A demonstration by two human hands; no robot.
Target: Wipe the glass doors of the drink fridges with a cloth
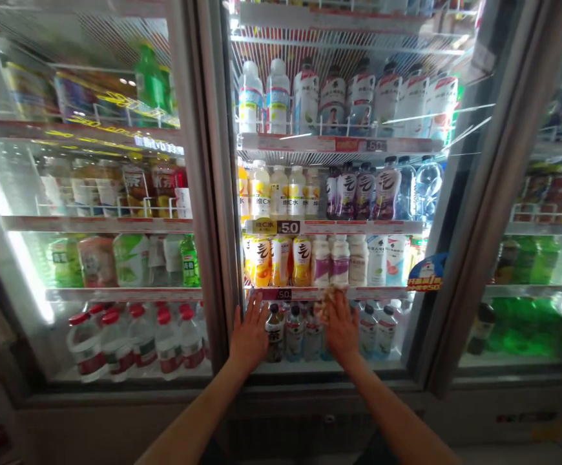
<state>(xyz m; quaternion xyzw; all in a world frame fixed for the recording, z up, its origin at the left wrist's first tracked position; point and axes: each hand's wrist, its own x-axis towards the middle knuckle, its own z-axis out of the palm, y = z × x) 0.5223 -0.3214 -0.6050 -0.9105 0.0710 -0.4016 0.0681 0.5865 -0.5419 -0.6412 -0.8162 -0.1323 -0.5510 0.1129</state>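
Observation:
My left hand (250, 334) is in front of the middle glass door (329, 378), near its left frame, with fingers spread and nothing in them. To its right, my right hand (342, 330) presses a crumpled pale cloth (325, 305) toward the same door, level with a shelf's price strip. Part of the cloth is hidden by the fingers. Behind the glass, a dark-capped tea bottle (274, 336) stands between my hands on the bottom shelf. Orange-labelled bottles (261, 261) and purple-labelled bottles (340, 261) line the shelf above.
A metal door frame (216, 226) divides the middle door from the left one, behind which red-capped water bottles (116, 336) stand. Another frame (491, 194) runs along the right. A blue sticker (426, 271) sits near the middle door's right side. Light streaks reflect in the glass.

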